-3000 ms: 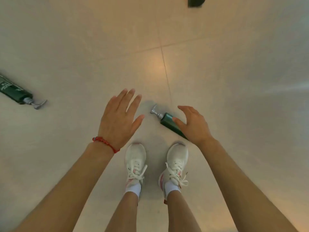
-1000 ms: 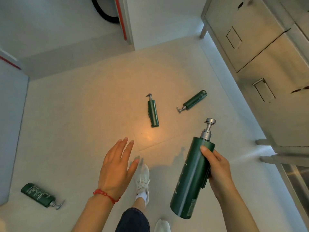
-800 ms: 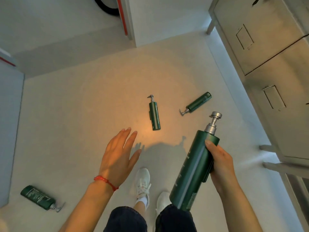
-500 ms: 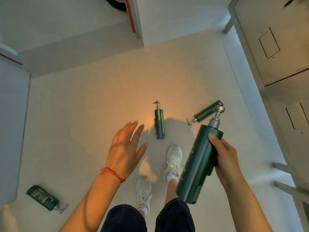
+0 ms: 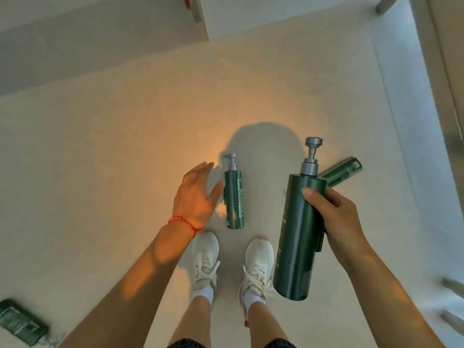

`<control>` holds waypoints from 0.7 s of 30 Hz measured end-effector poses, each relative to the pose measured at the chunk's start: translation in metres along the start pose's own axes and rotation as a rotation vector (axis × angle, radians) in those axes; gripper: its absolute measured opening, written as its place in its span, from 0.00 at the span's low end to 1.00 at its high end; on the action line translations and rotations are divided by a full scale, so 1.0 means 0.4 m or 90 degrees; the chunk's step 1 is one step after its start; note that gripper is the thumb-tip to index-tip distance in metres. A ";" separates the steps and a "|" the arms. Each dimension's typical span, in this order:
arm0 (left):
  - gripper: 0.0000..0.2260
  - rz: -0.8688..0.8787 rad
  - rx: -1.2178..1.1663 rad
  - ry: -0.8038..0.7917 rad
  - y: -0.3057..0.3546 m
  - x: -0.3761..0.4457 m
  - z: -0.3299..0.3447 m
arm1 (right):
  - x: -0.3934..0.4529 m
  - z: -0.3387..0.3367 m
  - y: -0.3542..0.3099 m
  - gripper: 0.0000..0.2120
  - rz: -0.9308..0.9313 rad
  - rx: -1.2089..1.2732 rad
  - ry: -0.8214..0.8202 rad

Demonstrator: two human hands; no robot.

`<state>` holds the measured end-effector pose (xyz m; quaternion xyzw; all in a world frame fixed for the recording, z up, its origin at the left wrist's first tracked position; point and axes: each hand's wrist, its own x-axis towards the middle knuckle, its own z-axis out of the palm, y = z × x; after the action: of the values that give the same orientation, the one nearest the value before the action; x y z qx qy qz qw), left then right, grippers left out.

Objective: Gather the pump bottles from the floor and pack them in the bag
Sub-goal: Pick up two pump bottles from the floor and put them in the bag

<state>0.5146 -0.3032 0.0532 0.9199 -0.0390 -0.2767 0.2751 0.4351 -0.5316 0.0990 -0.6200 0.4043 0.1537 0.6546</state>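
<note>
A person's right hand (image 5: 336, 222) clasps a tall dark-green plastic pump bottle (image 5: 298, 237) mid-body at centre right. The open, empty left hand (image 5: 195, 194) nears a smaller green pump bottle (image 5: 234, 199) lying on the beige floor (image 5: 100, 159); rigid, smooth, probably light, best gripped around its barrel.

Four dark green pump bottles, grey pump heads. Held bottle (image 5: 298, 234): off the floor, near upright, pump up, tilted slightly right, gripped at mid-body by right hand (image 5: 336, 222). Centre bottle (image 5: 234, 199): lying flat on floor (image 5: 100, 159), pump pointing away, pale lettering along body, just ahead of the shoes. Right bottle (image 5: 342, 170): lying on floor, partly hidden behind held bottle. Corner bottle (image 5: 21, 322): lying near bottom-left corner, label up.
</note>
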 end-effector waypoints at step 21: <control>0.11 -0.340 -0.299 -0.022 -0.271 0.342 0.539 | 0.296 -0.017 0.348 0.20 -0.041 -0.001 0.035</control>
<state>0.5071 -0.3465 -0.2208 0.8047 0.2625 -0.3558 0.3962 0.4089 -0.5476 -0.0814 -0.6372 0.4018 0.1162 0.6473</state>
